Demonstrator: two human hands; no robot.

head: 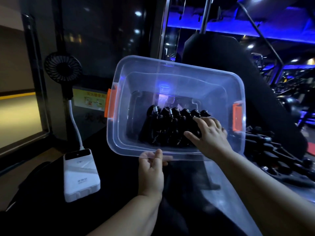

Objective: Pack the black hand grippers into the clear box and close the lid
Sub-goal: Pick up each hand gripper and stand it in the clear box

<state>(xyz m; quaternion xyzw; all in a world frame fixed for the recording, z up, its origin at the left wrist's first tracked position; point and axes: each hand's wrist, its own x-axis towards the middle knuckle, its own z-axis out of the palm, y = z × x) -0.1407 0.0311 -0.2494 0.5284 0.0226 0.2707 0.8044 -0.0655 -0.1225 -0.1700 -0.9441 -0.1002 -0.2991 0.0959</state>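
Black grippers (pixel 167 126) stand in a tight row on the floor of the clear box (pixel 133 92), springs up, filling the near right part of it. The right hand (pixel 210 135) reaches in over the near rim, and its fingers, spread and fairly straight, lie on the grippers at the right end of the row, with the thumb stretched out to the left; it clasps nothing. The box is tipped with its opening toward the camera. The left hand (pixel 150 171) pinches the near rim, fingers curled under it. An orange latch (pixel 109 103) hangs at the left end of the box, another (pixel 237 116) at the right end. The clear lid (pixel 221 189) lies off the box, below it and under the right forearm. More grippers (pixel 272 155) lie in a heap just right of the box. To the left lies a white power bank (pixel 81 174), a cable (pixel 75 123) running from it up to a small black fan (pixel 63 67)
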